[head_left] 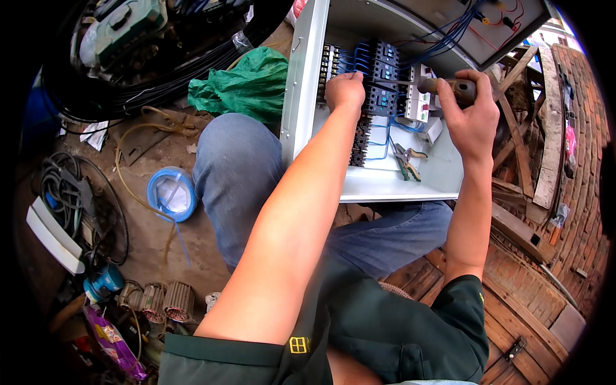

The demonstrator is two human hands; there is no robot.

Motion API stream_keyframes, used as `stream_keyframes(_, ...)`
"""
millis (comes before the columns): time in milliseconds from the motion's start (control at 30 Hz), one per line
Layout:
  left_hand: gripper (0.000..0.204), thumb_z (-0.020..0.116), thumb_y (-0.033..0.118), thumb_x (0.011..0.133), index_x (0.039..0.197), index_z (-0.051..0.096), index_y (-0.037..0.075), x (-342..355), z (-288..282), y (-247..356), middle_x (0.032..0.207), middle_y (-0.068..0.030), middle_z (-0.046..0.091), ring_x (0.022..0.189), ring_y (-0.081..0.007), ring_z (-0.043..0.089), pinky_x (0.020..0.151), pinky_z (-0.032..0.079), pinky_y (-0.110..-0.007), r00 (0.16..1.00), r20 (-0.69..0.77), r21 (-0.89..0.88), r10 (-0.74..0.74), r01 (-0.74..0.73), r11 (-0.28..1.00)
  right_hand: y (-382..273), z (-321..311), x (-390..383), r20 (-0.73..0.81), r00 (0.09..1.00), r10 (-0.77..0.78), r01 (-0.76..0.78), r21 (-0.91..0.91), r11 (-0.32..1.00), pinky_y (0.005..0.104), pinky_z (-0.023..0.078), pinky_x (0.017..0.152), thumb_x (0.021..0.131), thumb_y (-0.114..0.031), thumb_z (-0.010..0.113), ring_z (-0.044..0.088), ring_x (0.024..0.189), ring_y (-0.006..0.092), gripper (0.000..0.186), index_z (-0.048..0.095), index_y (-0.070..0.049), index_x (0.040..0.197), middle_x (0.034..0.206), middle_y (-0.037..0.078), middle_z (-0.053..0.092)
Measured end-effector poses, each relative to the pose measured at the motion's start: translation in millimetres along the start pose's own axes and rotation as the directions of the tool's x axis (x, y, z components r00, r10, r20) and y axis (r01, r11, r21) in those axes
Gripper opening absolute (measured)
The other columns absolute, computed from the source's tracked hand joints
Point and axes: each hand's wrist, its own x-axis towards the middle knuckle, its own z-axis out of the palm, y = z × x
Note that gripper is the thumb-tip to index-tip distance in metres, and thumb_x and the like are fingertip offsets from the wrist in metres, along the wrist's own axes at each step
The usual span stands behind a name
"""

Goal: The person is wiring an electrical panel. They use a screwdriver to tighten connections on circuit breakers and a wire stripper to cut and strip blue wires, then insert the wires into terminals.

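Inside the grey metal box (299, 90), blue wires (362, 59) already run to the black contactors (383, 100). Right hand (473, 119) wraps the screwdriver (463, 92), shaft across them; left hand (345, 92) curls tight alongside, any hold hidden. Wiring looks well along; whether this connection's fast, can't tell. Pliers (408, 162) lie in the box.

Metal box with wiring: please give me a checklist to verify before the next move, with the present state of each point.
1. Screwdriver held by the right hand: ok.
2. Screwdriver tip seated in a screw: cannot tell, too small to see.
3. Left hand well away from the tip: not ok, it looks close.
4. Door of the metal box open: ok.
5. No loose tools inside: not ok, pliers lie there.
6. Power off: cannot tell.
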Motion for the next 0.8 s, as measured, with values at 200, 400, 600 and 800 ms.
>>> stream_keyframes(200, 0.028, 0.079, 0.024, 0.088, 0.107, 0.075, 0.004, 18.4, 1.0, 4.9, 0.105, -0.0119, 0.074, 0.092, -0.0221, 0.068, 0.079, 0.053, -0.039, 1.000, 0.008, 0.120, 0.013, -0.014, 0.993, 7.8, 4.8, 22.3, 0.037, 0.998, 0.047, -0.048, 0.032, 0.998, 0.0289, 0.052, 0.060, 0.087, -0.022, 0.076, 0.064, 0.058, 0.0163, 0.033, 0.059, 0.001, 0.104, 0.077, 0.012, 0.072)
stream_keyframes(400, 0.035, 0.076, 0.033, 0.091, 0.115, 0.073, 0.009, 31.0, -12.8, 5.7, 0.111, -0.0087, 0.072, 0.094, -0.0230, 0.066, 0.078, 0.053, -0.041, 0.981, 0.178, 0.362, 0.083, -0.144, 0.921, 18.8, 7.0, 14.0, 0.007, 0.998, 0.056, -0.056, 0.139, 0.989, 0.0316, 0.052, 0.059, 0.086, -0.024, 0.077, 0.064, 0.057, 0.0179, 0.034, 0.059, -0.001, 0.103, 0.077, 0.013, 0.072)
stream_keyframes(600, 0.035, 0.077, 0.024, 0.090, 0.119, 0.072, 0.007, 24.2, -15.1, 27.9, 0.129, -0.0127, 0.066, 0.123, -0.0274, 0.060, 0.104, 0.046, -0.043, 0.958, 0.282, 0.388, -0.054, -0.063, 0.919, 17.4, 5.1, 8.4, 0.054, 0.992, 0.112, -0.120, 0.198, 0.973, 0.0327, 0.051, 0.059, 0.086, -0.022, 0.076, 0.064, 0.056, 0.0208, 0.034, 0.058, -0.001, 0.104, 0.077, 0.014, 0.073)
stream_keyframes(800, 0.035, 0.088, 0.019, 0.076, 0.101, 0.074, 0.000, 55.7, -10.6, 16.3, 0.106, -0.0132, 0.072, 0.092, -0.0247, 0.066, 0.083, 0.053, -0.038, 0.978, 0.209, 0.393, -0.003, -0.081, 0.916, 30.2, 3.2, 5.1, 0.016, 0.996, 0.084, -0.086, 0.208, 0.974, 0.0332, 0.052, 0.060, 0.085, -0.022, 0.077, 0.065, 0.058, 0.0211, 0.034, 0.058, 0.000, 0.104, 0.078, 0.015, 0.073)
